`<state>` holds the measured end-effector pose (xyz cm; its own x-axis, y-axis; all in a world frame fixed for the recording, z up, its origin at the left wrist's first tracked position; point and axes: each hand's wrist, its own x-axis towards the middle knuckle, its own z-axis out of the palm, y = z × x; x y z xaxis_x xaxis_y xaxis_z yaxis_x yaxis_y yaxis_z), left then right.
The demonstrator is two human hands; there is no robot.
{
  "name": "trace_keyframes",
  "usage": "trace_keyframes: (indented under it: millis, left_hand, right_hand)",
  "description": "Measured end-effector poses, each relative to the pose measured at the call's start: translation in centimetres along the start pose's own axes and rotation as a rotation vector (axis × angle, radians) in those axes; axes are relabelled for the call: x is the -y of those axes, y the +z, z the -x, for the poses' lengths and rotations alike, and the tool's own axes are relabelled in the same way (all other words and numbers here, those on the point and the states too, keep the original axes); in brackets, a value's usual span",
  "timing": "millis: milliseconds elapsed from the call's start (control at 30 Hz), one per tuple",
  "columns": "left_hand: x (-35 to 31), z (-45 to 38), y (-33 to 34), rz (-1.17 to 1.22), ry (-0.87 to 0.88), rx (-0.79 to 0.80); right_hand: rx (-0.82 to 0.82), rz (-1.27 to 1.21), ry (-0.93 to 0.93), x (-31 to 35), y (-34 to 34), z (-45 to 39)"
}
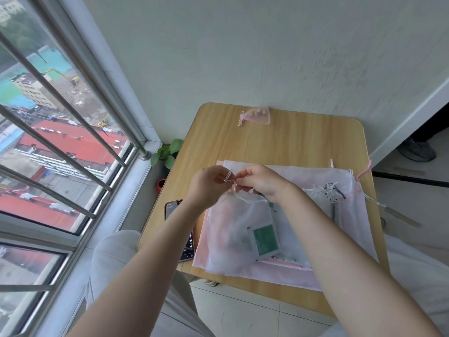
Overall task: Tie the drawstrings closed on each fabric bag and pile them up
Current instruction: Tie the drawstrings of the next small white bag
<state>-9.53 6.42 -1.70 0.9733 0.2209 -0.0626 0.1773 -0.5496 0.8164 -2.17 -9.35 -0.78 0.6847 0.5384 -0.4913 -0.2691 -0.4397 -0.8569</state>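
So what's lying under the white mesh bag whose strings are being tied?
Under the white mesh bag lies a pile of flat pink and white fabric bags on the table. How many bags the pile holds is hidden by the top layers.

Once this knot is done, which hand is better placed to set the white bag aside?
Probably left: the left hand is directly above the white mesh bag; the right hand reaches across it. Both pinch the drawstring.

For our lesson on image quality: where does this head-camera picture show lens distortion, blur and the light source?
Head view: daylight enters through the window on the left; wide-angle bending curves its bars and the table edges; the wall is softly smeared; both hands on the white drawstring look fairly sharp.
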Motion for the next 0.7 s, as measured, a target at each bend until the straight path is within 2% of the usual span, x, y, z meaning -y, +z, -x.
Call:
trace_keyframes:
  millis: [133,267,467,700]
  left_hand:
    - [0.3,0.6,0.9,0.024,0.027,-0.107]
    - [0.7,0.6,1.4,0.143,-0.001,-0.15]
    - [0.4,0.5,1.1,0.333,-0.159,-0.113]
    - [0.2,0.7,1.1,0.462,-0.218,-0.073]
  right_hand:
    - [0.047,0.009,0.05,-0.2,-0.2,-0.3]
    - [0.11,0.006,0.077,0.0,-0.6,-0.3]
    - [0.095,0.004,0.09,-0.2,-1.0,-0.5]
    - [0.036,-0.12,0.118,0.4,-0.9,-0.4]
